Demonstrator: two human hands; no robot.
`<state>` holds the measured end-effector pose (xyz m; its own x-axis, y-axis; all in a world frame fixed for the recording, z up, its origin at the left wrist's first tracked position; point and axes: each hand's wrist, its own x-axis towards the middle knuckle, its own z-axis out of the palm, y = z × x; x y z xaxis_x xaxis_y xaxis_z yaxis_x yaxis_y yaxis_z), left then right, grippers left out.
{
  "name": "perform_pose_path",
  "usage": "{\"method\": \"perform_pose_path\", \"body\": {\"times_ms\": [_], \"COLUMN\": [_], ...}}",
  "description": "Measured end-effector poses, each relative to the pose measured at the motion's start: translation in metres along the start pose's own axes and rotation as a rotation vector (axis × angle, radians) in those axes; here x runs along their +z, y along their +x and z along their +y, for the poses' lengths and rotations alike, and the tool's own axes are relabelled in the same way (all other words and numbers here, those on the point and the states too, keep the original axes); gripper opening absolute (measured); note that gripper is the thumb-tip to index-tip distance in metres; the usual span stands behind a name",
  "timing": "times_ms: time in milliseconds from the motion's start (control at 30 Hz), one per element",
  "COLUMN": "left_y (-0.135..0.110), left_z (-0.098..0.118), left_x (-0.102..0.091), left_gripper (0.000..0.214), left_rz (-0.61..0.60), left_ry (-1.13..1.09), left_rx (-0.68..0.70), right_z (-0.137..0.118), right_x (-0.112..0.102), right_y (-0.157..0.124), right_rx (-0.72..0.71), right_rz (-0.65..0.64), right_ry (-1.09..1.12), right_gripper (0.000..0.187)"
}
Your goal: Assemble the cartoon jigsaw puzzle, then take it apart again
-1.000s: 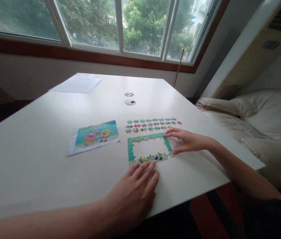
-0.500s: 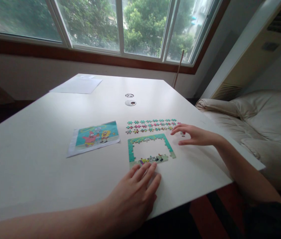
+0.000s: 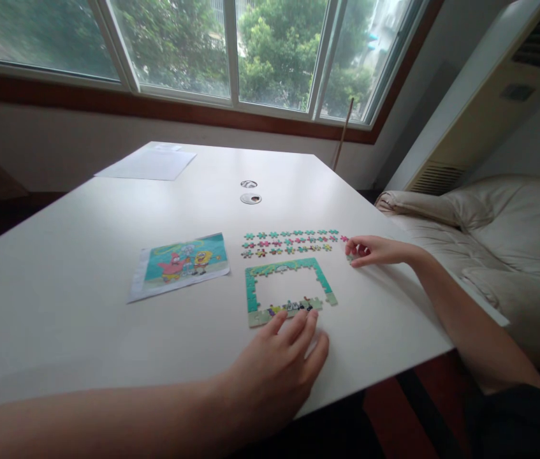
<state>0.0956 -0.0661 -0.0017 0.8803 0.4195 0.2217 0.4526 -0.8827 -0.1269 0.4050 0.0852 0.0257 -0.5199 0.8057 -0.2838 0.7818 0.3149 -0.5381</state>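
On the white table lies a jigsaw border [image 3: 252, 290], joined into a frame around a bare middle, with a gap near its lower right corner. My left hand [image 3: 282, 357] rests at the border's lower edge, its fingers spread and the fingertips touching the bottom strip. To the right of the loose pieces, my right hand [image 3: 370, 250] has thumb and fingers closed around a puzzle piece [image 3: 349, 258], mostly hidden by the fingertips. Above the border sit rows of loose puzzle pieces [image 3: 289, 241], teal, pink and mixed in colour.
A printed cartoon picture [image 3: 186, 261] lies left of the border. Farther back are two round table inserts [image 3: 251, 198] and white paper sheets [image 3: 148, 163]. A pale sofa [image 3: 513, 236] stands beyond the table's [image 3: 83, 287] right edge.
My right hand has moved slightly right, away from the rows, and closed its fingers on the puzzle piece. My left hand has slid right along the border's lower edge, uncovering its lower left corner.
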Motion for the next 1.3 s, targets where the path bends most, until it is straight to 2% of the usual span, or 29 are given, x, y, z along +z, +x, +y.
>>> {"method": "perform_pose_path", "body": {"times_ms": [200, 333, 433, 567, 800, 1000, 1133, 1300], "left_y": [0.017, 0.019, 0.018, 0.017, 0.017, 0.018, 0.018, 0.019], "left_z": [0.005, 0.005, 0.005, 0.005, 0.006, 0.005, 0.005, 0.006], "left_x": [0.004, 0.006, 0.008, 0.008, 0.007, 0.007, 0.006, 0.006], "left_gripper": [0.032, 0.029, 0.029, 0.030, 0.029, 0.029, 0.029, 0.028], "left_rz": [0.030, 0.011, 0.010, 0.010, 0.002, 0.010, 0.011, -0.010], "left_ry": [-0.009, -0.050, -0.070, -0.075, -0.085, -0.088, -0.079, -0.085], "left_rx": [-0.022, -0.055, -0.062, -0.066, -0.078, -0.076, -0.069, -0.087], "right_z": [-0.009, -0.041, -0.068, -0.089, -0.091, -0.088, -0.088, -0.090], "right_x": [0.002, 0.016, 0.031, 0.048, 0.061, 0.056, 0.049, 0.053], "right_y": [-0.004, -0.008, -0.010, -0.011, -0.011, -0.016, -0.021, -0.021], "right_rx": [-0.053, -0.172, -0.268, -0.304, -0.278, -0.307, -0.347, -0.382], "right_rz": [0.006, -0.026, -0.069, -0.034, 0.087, 0.135, 0.097, 0.083], "right_ry": [0.112, 0.199, 0.185, 0.176, 0.015, -0.054, -0.075, -0.122], "right_gripper": [0.033, 0.030, 0.027, 0.026, 0.017, 0.020, 0.018, 0.016]}}
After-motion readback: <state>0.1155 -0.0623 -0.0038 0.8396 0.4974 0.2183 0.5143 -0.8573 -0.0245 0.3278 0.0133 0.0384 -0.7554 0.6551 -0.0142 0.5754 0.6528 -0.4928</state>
